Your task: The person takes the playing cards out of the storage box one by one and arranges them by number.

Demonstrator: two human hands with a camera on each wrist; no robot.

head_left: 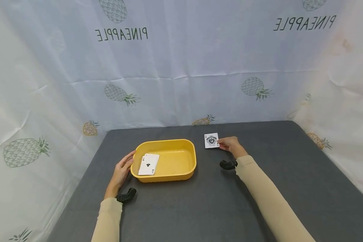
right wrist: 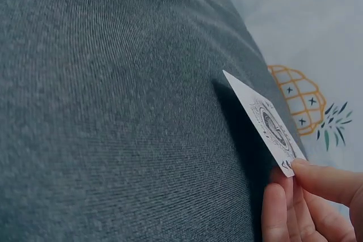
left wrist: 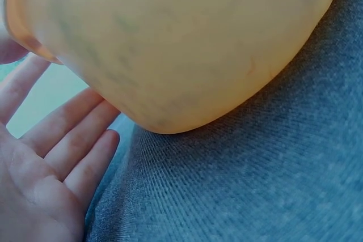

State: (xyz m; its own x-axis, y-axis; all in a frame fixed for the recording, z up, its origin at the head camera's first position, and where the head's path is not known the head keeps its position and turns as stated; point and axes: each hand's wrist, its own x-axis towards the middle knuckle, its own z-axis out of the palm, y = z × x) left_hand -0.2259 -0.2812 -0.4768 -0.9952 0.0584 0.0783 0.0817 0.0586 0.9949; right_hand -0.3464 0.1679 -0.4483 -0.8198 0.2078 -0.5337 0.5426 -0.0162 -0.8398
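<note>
My right hand pinches a white playing card by its near right corner. In the right wrist view the card tilts above the dark cloth and casts a shadow, its thumb on the printed face. A dark emblem, apparently an ace of spades, fills its middle. My left hand rests against the left side of a yellow plastic tray, fingers nearly straight at its rim and wall. Inside the tray, at the left, lies a small stack of playing cards, a club card on top.
A dark grey cloth covers the table. Pale curtains printed with pineapples hang behind it and at both sides. Each wrist bears a black strap device.
</note>
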